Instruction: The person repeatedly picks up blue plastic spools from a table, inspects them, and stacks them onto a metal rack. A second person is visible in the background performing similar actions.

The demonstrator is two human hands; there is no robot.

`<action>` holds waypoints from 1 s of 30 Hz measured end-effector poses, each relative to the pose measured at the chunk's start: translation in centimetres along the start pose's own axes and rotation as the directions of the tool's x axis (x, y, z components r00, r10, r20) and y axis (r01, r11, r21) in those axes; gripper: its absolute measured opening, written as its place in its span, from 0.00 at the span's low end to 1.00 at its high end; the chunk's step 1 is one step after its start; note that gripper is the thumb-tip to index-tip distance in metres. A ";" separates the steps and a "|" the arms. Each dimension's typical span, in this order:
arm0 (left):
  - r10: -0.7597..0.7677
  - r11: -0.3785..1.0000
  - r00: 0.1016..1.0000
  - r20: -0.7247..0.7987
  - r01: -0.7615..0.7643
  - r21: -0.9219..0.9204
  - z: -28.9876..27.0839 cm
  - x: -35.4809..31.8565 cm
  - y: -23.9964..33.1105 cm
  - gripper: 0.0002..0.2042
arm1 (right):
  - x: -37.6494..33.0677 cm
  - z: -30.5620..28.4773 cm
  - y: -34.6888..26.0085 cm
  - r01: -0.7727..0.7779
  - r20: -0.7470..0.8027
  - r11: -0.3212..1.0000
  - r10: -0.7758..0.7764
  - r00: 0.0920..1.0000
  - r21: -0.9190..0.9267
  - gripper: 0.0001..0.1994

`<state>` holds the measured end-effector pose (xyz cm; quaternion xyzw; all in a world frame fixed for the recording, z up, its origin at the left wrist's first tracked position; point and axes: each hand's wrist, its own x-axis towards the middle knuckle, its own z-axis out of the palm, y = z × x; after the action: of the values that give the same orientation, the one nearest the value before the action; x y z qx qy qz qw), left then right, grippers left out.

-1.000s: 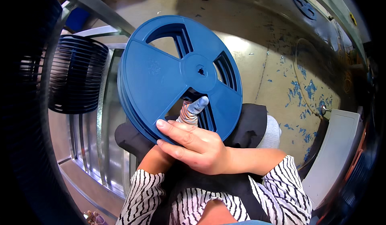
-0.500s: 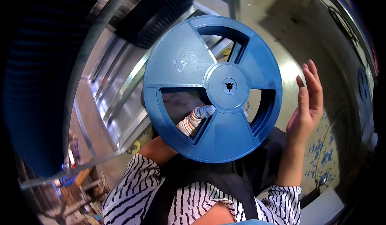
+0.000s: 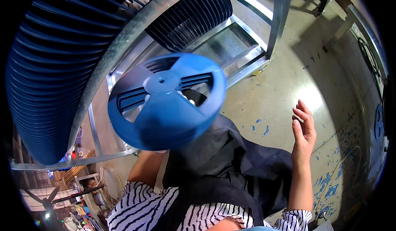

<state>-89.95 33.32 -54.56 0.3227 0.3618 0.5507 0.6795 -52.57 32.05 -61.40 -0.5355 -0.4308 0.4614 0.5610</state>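
My left hand [image 3: 192,102] grips a small stack of round blue plastic reels [image 3: 171,117] from beneath. Only pale fingertips show through the cut-out openings; the palm is hidden under the reels. The stack is tilted, with its hub and wedge-shaped openings facing up, and slightly blurred. Several layers show inside the openings. Off to the right, my right hand [image 3: 305,125] is raised with nothing in it, its fingers loosely bent and apart. Close beyond the held stack stands a long row of dark blue reels [image 3: 53,86] on edge.
A metal frame [image 3: 99,63] runs along the row at the left, and another row of blue reels [image 3: 194,16] lies behind it. A metal post [image 3: 280,20] rises at the top. Blue flakes [image 3: 330,189] are scattered on the floor. Assorted clutter [image 3: 78,194] fills the lower left.
The held reels have moved left and tipped from facing me to lying flatter. My right hand has come slightly lower and left in view. The rows of reels show more fully.
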 end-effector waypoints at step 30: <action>0.211 -0.886 0.972 0.103 0.145 0.441 -30.5 31.7 13.0 0.37 | -0.8 -5.4 0.9 -0.272 -0.108 0.912 0.251 0.962 -0.307 0.12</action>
<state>-118.35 68.03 -64.17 0.7053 0.6515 -0.1486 -0.2366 -47.53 30.14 -62.58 -0.6869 -0.4053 0.4387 0.4141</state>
